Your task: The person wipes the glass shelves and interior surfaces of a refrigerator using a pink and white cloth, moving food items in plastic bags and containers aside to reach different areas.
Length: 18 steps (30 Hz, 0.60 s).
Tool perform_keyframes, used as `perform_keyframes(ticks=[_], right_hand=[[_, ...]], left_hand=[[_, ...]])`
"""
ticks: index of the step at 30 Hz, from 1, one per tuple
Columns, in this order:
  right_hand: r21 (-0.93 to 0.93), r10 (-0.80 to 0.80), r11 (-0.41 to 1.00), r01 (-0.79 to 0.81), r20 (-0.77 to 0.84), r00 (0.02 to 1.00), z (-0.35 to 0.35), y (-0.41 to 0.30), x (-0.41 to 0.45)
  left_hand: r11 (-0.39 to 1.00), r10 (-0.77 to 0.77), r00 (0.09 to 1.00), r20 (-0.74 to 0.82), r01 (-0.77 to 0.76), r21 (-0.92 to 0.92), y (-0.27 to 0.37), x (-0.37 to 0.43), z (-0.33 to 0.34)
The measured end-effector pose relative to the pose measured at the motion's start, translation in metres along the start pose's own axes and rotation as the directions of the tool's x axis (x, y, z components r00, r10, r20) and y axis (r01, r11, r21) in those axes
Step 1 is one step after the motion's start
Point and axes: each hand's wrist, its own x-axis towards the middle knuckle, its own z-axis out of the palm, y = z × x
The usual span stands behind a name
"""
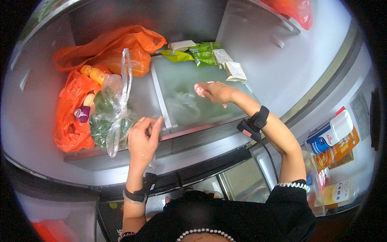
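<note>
My right hand (220, 92) grips a bunched pink-and-white cloth (200, 90) against the frosted glass shelf (178, 75) of a refrigerator. Loosely curled, my left hand (141, 142) is at the shelf's front edge; whether its fingers grip that edge cannot be made out. Just beyond it lies a knotted clear plastic bag (120, 112) with green leafy vegetables (101, 121) inside. A white strip (159, 93) runs front to back across the shelf between my hands.
Orange plastic bags (68, 133) with a cut purple vegetable (81, 114) and a yellow-orange bottle (97, 75) fill the left. Green packets (205, 54) and white packs (235, 72) line the back right. The door (367, 133) at right holds cartons (325, 137) and a pouch (336, 190).
</note>
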Motion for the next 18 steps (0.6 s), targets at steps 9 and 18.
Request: perform_keyframes(ticks=[9, 18], right_hand=[[-0.157, 0.196, 0.931, -0.329, -0.545, 0.815, -0.051, 0.052, 0.044], [-0.247, 0.195, 0.897, -0.367, -0.523, 0.83, -0.021, 0.121, 0.045]], left_hand=[[0.999, -0.026, 1.0, -0.012, 0.026, 0.018, 0.004, 0.002, 0.002], [1.0, 0.005, 1.0, 0.014, -0.005, 0.021, 0.0, 0.002, 0.001]])
